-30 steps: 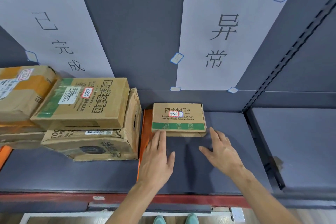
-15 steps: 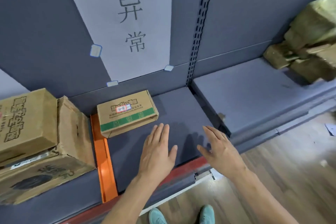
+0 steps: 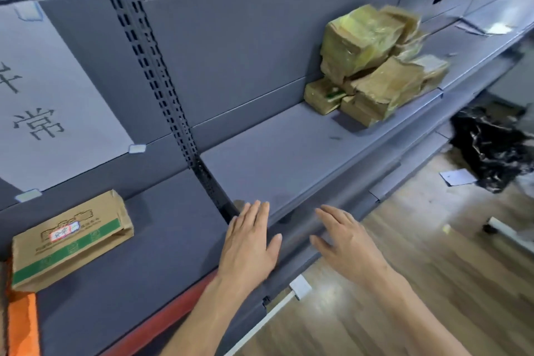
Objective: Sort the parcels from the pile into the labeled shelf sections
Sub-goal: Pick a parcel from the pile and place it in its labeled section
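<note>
Two bare hands are held out, palms down, in front of a grey metal shelf (image 3: 289, 159). The left hand (image 3: 248, 243) is seen with its fingers straight and close together, over the shelf's front part, just beside the foot of a dark perforated metal upright (image 3: 161, 89). The right hand (image 3: 346, 243) is spread flat as well, over the shelf's front lip. Nothing is held by either hand, and a clear gap is kept between them.

A small flat brown cardboard parcel with a green stripe and a red-edged sticker (image 3: 69, 240) is seen lying on the shelf section left of the upright, well apart from the left hand. Above it, a large white paper sheet with black characters (image 3: 49, 113) is taped to the grey back panel. An orange divider strip (image 3: 23, 324) is seen at the lower left edge, just below the parcel; whether the two touch cannot be told. A red front edge (image 3: 161, 324) is visible along this section.

On the section right of the upright, a blurred pile of brown cardboard parcels wrapped in yellowish tape (image 3: 372, 66) is stacked against the back panel, well apart from both hands.

Beyond the shelf, a wood-patterned floor (image 3: 419, 283) is shown, on which a crumpled black plastic bag (image 3: 491, 147) and, near it, a white paper slip (image 3: 458, 177) are lying.
</note>
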The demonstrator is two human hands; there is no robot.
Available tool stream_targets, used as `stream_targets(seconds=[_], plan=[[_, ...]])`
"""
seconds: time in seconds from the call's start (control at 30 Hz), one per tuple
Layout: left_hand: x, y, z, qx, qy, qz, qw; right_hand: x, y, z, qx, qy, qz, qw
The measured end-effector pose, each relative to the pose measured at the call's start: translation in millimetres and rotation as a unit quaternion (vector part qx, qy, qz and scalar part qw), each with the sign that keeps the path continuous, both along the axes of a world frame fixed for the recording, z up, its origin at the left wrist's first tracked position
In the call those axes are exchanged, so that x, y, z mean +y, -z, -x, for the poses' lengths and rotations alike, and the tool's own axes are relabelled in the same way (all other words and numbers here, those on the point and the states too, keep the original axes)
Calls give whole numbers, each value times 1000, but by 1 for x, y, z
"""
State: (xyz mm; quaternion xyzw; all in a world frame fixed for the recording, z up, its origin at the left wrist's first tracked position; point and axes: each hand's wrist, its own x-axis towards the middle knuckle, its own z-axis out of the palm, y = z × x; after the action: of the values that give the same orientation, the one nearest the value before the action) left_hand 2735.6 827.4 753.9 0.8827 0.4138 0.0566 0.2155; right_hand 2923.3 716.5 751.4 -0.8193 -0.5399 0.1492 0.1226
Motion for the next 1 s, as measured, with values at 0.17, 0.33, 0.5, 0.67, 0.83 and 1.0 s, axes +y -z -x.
stream_targets(seconds=[0.17, 0.33, 0.5, 0.67, 0.83, 1.0], plan=[[-24, -4, -77, -4, 36, 10, 999, -45, -12, -73, 2, 43, -8, 999], [-36, -5, -134, -10, 70, 15, 997, -72, -18, -121, 12, 83, -9, 996], [-28, -6, -176, -7, 97, 21, 995, -76, -13, -153, 15, 106, -7, 994], [-2, -5, -227, -27, 101, 45, 993, -61, -8, -192, 16, 118, -4, 993], [32, -4, -275, -28, 107, 58, 992, -27, -12, -239, 8, 122, 6, 992], [68, -12, -310, -25, 103, 46, 993, 11, -19, -276, -3, 110, 4, 994]])
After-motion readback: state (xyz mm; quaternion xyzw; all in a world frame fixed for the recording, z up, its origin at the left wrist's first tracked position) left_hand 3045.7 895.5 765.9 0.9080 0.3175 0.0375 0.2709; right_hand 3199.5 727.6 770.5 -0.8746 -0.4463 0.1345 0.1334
